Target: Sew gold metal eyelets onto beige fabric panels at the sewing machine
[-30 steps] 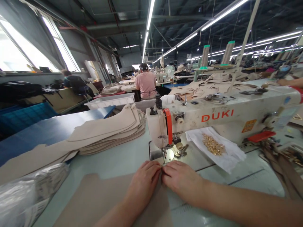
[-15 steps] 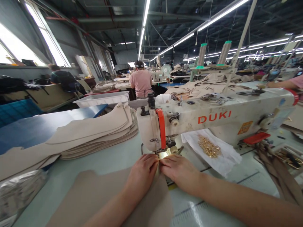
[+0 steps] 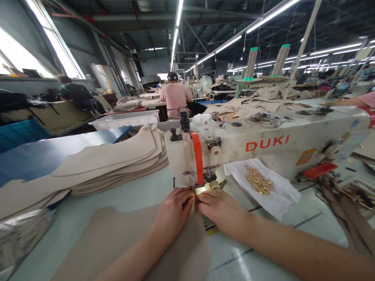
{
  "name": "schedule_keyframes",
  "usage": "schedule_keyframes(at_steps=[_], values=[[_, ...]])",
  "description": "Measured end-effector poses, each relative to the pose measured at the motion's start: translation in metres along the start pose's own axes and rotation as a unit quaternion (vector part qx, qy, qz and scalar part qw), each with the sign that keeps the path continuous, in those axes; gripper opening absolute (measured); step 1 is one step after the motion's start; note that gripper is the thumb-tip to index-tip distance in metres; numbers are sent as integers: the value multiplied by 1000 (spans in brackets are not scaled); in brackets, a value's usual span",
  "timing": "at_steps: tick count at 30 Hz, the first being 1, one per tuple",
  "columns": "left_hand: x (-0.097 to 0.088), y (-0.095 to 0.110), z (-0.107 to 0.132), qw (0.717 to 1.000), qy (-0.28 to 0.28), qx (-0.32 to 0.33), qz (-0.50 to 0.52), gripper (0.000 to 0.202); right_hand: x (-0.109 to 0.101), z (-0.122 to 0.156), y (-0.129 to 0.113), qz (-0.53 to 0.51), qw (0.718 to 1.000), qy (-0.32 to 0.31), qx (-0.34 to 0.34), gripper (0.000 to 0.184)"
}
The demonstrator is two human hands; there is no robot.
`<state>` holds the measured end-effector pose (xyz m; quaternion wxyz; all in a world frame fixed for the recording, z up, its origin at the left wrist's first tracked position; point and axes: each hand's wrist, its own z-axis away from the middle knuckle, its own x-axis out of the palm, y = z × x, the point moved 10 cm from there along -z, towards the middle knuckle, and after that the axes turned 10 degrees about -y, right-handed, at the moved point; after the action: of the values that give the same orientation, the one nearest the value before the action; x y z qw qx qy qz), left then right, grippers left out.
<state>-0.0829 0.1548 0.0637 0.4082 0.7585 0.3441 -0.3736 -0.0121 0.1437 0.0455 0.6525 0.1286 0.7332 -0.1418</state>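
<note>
A beige fabric panel (image 3: 123, 238) lies flat on the sewing table, its upper corner under the head of a white sewing machine (image 3: 263, 136). My left hand (image 3: 175, 207) rests on the panel, fingers closed on its edge just in front of the needle area. Close beside it, my right hand (image 3: 221, 207) pinches at the same edge, its fingertips almost meeting the left ones. The machine's lamp lights this spot. My fingers cover the needle, the presser foot and anything small between the fingertips.
A stack of beige panels (image 3: 117, 166) lies to the left. Gold metal fittings (image 3: 259, 180) sit on a white cloth (image 3: 281, 199) under the machine arm. Two thread cones (image 3: 251, 64) stand behind it. A person in a pink shirt (image 3: 175, 95) sits ahead, facing away.
Both hands keep their grip at the needle area, with hardly any movement. The view has shifted slightly; the panel and machine look nearly the same.
</note>
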Motion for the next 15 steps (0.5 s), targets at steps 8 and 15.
schedule_keyframes(at_steps=[8, 15], values=[[3, -1, -1, 1000, -15, -19, -2, 15, 4, 0, 2, -20, 1000, 18, 3, 11], [2, 5, 8, 999, -29, 7, -24, 20, 1, 9, -7, -38, 998, 29, -41, 11]])
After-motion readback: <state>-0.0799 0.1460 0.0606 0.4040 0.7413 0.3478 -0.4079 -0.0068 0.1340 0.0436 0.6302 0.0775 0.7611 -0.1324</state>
